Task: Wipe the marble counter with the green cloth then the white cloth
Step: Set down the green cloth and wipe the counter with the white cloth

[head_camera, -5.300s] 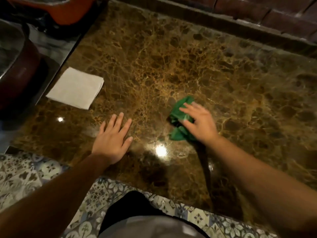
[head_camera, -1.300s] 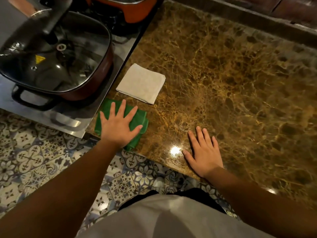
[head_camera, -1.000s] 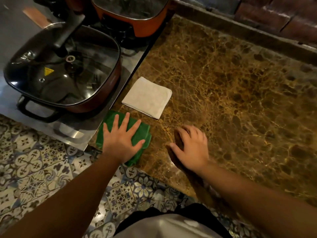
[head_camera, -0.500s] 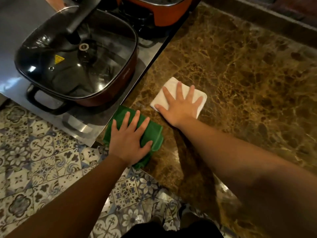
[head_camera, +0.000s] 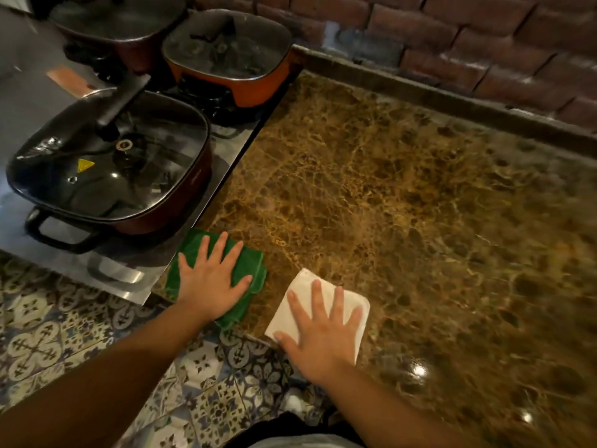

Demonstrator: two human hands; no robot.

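Head view shows the left hand [head_camera: 211, 286] lying flat, fingers spread, on the green cloth [head_camera: 248, 268], which sits at the near left corner of the marble worktop [head_camera: 403, 205] just beside the steel stove top [head_camera: 126, 270]. Just right of it, apart from the green one, the right hand [head_camera: 323, 331] presses flat with splayed fingers on the folded white cloth [head_camera: 302, 291] at the worktop's near edge. A lidded pan [head_camera: 109, 169] stands on the stove, an orange pan [head_camera: 229, 59] behind it.
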